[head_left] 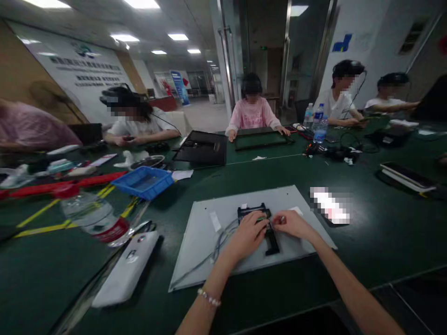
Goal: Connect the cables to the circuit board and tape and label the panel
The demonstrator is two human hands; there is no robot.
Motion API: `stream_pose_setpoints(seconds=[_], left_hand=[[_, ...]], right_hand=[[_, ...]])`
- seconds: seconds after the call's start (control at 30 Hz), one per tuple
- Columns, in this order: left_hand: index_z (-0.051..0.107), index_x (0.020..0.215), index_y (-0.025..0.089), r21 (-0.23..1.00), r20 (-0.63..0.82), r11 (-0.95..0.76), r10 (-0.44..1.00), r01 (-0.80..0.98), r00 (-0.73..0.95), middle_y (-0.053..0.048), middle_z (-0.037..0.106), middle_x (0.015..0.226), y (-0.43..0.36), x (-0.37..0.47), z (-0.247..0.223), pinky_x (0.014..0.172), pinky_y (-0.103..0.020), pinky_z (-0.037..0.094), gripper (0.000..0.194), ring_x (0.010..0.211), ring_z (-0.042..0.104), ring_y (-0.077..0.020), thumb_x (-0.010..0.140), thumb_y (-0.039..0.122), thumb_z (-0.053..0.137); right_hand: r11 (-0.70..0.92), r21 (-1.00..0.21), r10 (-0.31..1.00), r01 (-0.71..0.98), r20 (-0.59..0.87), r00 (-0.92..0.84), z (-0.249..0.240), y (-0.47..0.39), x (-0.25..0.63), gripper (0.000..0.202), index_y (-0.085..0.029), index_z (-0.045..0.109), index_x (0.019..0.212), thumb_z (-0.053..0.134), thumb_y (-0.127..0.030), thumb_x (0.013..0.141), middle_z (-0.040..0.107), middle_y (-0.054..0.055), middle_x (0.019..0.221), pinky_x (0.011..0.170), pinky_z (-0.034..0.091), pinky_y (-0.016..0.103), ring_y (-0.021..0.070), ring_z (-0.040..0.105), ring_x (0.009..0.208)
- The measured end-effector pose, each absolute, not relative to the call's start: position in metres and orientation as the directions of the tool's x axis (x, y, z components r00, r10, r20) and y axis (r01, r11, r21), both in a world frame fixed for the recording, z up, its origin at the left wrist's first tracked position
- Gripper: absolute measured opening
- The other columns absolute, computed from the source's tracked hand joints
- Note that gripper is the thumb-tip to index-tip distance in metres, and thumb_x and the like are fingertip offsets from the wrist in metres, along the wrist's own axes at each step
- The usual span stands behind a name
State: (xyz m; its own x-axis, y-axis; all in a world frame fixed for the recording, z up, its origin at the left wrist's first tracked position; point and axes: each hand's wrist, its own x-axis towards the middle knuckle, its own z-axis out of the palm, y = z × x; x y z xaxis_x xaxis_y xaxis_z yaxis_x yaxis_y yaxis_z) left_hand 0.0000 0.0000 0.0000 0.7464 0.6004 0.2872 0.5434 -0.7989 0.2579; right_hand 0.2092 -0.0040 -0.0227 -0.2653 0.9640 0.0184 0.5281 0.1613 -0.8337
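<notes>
A white panel lies on the green table, with a black bracket-like part on it. My left hand rests over the bracket's upper left, its fingers bent and pressed on or near a small green piece. Just to the right, my right hand is closed in a pinch beside the bracket; what its fingertips hold is too small to make out. Grey cables run from under my left hand to the panel's lower left. A white strip lies on the panel.
Left of the panel are a white power bank, a tipped water bottle and a blue tray. A phone with a lit screen lies to the right. Across the table, a person in pink touches a black frame; other people sit around.
</notes>
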Motion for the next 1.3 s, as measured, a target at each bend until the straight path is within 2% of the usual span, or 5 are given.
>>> stream_pose_setpoints(seconds=[0.17, 0.37, 0.73, 1.1, 1.3], left_hand=[[0.050, 0.118, 0.023, 0.245, 0.286, -0.800, 0.600, 0.548, 0.747, -0.005, 0.047, 0.127, -0.003, 0.001, 0.002, 0.104, -0.042, 0.033, 0.029, 0.124, 0.038, -0.0205, 0.090, 0.019, 0.043], [0.049, 0.119, 0.022, 0.254, 0.266, -0.798, 0.600, 0.546, 0.754, -0.005, 0.047, 0.125, -0.005, 0.004, 0.008, 0.104, -0.039, 0.033, 0.030, 0.121, 0.039, -0.0196, 0.090, 0.018, 0.044], [0.044, 0.126, 0.026, 0.213, 0.238, -0.816, 0.577, 0.538, 0.781, -0.005, 0.045, 0.127, -0.007, 0.003, 0.009, 0.103, -0.043, 0.033, 0.037, 0.122, 0.038, -0.0221, 0.089, 0.019, 0.045], [0.048, 0.121, 0.024, 0.166, 0.228, -0.836, 0.549, 0.524, 0.804, -0.007, 0.048, 0.123, -0.008, 0.005, 0.011, 0.100, -0.043, 0.034, 0.035, 0.121, 0.039, -0.0234, 0.087, 0.018, 0.045], [0.048, 0.121, 0.024, 0.176, 0.214, -0.828, 0.561, 0.533, 0.800, -0.006, 0.047, 0.123, -0.007, 0.005, 0.009, 0.101, -0.042, 0.034, 0.035, 0.121, 0.039, -0.0230, 0.086, 0.018, 0.046]], right_hand=[[0.197, -0.837, 0.972, 0.510, 0.098, -0.215, -0.032, 0.000, 0.212, 0.011, -0.018, 0.064, 0.077, 0.059, -0.025, 0.071, 0.064, 0.002, 0.078, 0.063, 0.044, 0.025, 0.0141, 0.058, 0.066], [0.104, -0.943, 0.971, 0.316, 0.026, -0.239, -0.042, 0.007, 0.218, 0.012, -0.017, 0.060, 0.081, 0.055, -0.026, 0.074, 0.062, 0.000, 0.071, 0.056, 0.045, 0.023, 0.0128, 0.059, 0.060], [0.153, -0.924, 0.957, 0.352, 0.050, -0.285, -0.039, 0.004, 0.216, 0.015, -0.016, 0.067, 0.083, 0.059, -0.025, 0.073, 0.069, 0.004, 0.080, 0.069, 0.047, 0.027, 0.0158, 0.063, 0.073], [0.193, -0.837, 0.974, 0.512, 0.099, -0.205, -0.034, 0.000, 0.212, 0.016, -0.018, 0.068, 0.083, 0.064, -0.024, 0.069, 0.068, 0.004, 0.085, 0.066, 0.048, 0.027, 0.0163, 0.061, 0.071], [0.187, -0.847, 0.973, 0.497, 0.091, -0.212, -0.034, 0.001, 0.214, 0.018, -0.018, 0.068, 0.085, 0.064, -0.026, 0.070, 0.067, 0.005, 0.089, 0.068, 0.049, 0.027, 0.0157, 0.061, 0.071]])
